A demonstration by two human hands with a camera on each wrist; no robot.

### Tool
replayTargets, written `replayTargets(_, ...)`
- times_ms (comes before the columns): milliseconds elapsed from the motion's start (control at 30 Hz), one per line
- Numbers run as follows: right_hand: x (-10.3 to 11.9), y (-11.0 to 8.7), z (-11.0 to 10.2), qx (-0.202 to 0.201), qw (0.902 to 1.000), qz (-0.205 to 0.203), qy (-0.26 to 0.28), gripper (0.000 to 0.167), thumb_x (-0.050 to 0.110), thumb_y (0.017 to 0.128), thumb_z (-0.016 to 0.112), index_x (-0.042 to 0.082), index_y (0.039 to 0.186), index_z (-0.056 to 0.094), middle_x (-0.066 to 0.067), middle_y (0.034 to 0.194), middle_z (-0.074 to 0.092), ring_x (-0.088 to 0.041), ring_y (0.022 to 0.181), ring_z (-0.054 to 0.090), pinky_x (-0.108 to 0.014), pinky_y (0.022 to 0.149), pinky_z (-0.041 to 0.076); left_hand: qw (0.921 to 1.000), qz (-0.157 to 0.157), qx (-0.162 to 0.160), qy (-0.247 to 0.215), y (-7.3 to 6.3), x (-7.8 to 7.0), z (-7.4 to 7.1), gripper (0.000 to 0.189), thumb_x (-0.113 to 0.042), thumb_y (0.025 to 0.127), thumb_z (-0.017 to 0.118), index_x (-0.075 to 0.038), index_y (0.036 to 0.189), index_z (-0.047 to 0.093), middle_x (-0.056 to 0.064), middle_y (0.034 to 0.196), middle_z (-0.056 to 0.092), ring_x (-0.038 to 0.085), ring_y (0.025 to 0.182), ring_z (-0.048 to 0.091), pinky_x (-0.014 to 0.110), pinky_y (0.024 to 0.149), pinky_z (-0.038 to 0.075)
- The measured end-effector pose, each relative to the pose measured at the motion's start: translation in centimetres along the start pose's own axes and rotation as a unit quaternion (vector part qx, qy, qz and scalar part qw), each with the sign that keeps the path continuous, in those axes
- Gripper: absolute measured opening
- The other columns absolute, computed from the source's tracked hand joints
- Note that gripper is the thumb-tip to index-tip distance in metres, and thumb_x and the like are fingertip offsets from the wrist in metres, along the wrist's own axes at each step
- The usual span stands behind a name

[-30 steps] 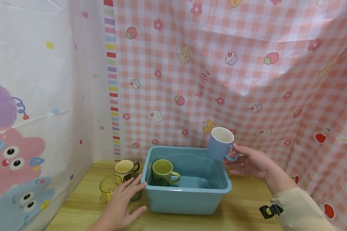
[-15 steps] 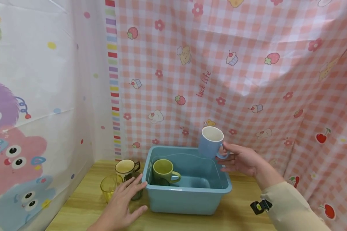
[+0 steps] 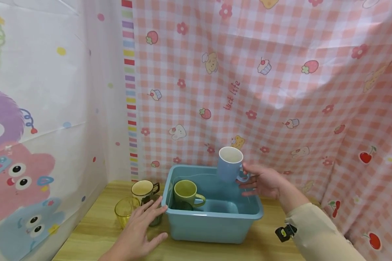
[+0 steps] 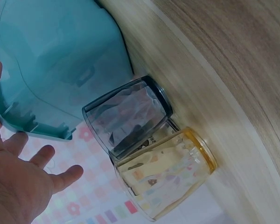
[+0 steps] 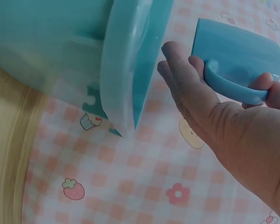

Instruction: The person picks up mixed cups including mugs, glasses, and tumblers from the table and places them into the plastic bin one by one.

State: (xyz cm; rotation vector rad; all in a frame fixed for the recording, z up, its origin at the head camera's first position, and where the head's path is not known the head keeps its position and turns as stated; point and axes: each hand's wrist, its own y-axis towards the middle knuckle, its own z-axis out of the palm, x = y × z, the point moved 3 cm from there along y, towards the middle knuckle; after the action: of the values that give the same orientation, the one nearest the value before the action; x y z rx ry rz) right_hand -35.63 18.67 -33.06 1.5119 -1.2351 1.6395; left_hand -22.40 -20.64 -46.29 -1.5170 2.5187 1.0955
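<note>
Head view: lower centre-right, your right hand [image 3: 264, 183] pinches the blue mug [image 3: 227, 171] by its handle [image 3: 244, 178] above the tub [image 3: 209, 229]; probably rigid, breakable, best held there. Lower left, your left hand [image 3: 137, 226], outstretched, grasps nothing.

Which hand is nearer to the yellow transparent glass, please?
Left. The left hand is close beside the yellow glass; the right hand is at the right end of the tub, holding the blue mug by its handle.
</note>
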Motion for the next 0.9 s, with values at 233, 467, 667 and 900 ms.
replayTargets(233,-0.6,0.9,0.7,-0.008,0.9999,0.013,-0.007,0.036,0.050,0.109,0.057,0.019,0.092,0.060,-0.029,0.140,0.064,-0.036,0.120,0.068,-0.060,0.106,0.057,1.0000,-0.001,0.000,0.003,-0.1,0.1,0.1,0.073,-0.047,0.091,0.084,-0.032,0.157,0.054,0.005,0.170,0.045,0.045,0.148,0.050,0.087,0.103,0.039)
replayTargets(467,-1.4,1.5,1.2,-0.020,0.9994,0.027,-0.011,0.038,0.049,0.109,0.057,0.017,0.088,0.058,-0.032,0.140,0.064,-0.040,0.123,0.067,-0.061,0.104,0.058,1.0000,0.001,-0.004,0.002,-0.1,0.1,0.1,0.075,-0.047,0.091,0.084,-0.035,0.157,0.052,0.004,0.170,0.045,0.044,0.148,0.050,0.087,0.102,0.039)
replayTargets(667,-2.0,2.0,1.5,-0.027,0.9986,0.041,-0.018,0.037,0.048,0.109,0.058,0.015,0.090,0.057,-0.034,0.140,0.063,-0.046,0.128,0.065,-0.063,0.104,0.058,0.9999,0.008,-0.009,-0.001,-0.1,0.1,0.1,0.073,-0.044,0.091,0.085,-0.026,0.156,0.056,0.007,0.169,0.046,0.046,0.147,0.051,0.084,0.102,0.042)
replayTargets(900,-2.6,2.7,1.8,-0.023,0.9979,0.054,-0.028,0.036,0.047,0.110,0.054,0.016,0.092,0.056,-0.036,0.142,0.061,-0.050,0.132,0.061,-0.064,0.104,0.057,0.9996,0.017,-0.021,0.002,-0.1,0.1,0.1,0.071,-0.042,0.092,0.084,-0.025,0.154,0.058,0.006,0.169,0.047,0.047,0.144,0.053,0.081,0.101,0.045)
